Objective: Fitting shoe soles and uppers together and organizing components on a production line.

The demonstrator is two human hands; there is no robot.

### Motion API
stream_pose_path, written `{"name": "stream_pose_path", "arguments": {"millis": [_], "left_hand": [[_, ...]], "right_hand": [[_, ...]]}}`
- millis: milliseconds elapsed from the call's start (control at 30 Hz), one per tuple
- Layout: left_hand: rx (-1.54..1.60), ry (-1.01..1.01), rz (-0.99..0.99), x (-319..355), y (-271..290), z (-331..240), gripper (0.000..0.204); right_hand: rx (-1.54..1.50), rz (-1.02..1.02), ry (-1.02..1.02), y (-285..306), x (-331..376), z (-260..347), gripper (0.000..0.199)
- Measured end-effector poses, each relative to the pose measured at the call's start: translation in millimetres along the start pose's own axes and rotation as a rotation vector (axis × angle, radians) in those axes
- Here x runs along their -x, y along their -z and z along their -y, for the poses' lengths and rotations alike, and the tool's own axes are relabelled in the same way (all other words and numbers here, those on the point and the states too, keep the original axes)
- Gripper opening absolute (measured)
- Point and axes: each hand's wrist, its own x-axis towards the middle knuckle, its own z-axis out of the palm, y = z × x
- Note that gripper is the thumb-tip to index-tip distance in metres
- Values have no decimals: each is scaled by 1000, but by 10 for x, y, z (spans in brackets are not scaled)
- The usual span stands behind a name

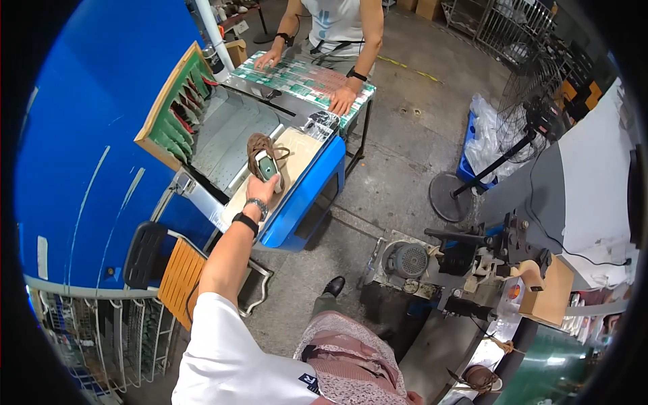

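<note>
My left hand [264, 190], with a metal bracelet and a black band at the wrist, reaches forward and is closed on the near end of a brown laced shoe [259, 147]. Green and white show on the shoe's lower part. It is over a pale board [297, 150] on the blue-sided machine [297, 214], beside a grey metal bed [233, 131]. Only a sliver of my right hand [413, 398] appears at the lower edge, next to my pink apron [347, 351]; its fingers are not clear.
Across from me, a co-worker rests both hands on a green-patterned table [304, 75]. Green flaps [182, 111] hang in a wooden frame at left. A slatted chair [181, 280] stands near my left arm. At right are a motor [408, 260], a machine, a fan [533, 125] and another brown shoe [480, 378].
</note>
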Motion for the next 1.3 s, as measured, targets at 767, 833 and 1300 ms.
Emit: {"name": "stream_pose_path", "arguments": {"millis": [767,833,1300], "left_hand": [[634,300,1215,4513,-754,-536,19],[604,331,1422,5229,-740,-756,30],[437,12,1923,6303,-852,-1753,62]], "right_hand": [[102,-762,776,1771,269,2822,86],[230,-726,854,1948,566,2731,87],[-386,-714,974,2312,1109,1642,89]]}}
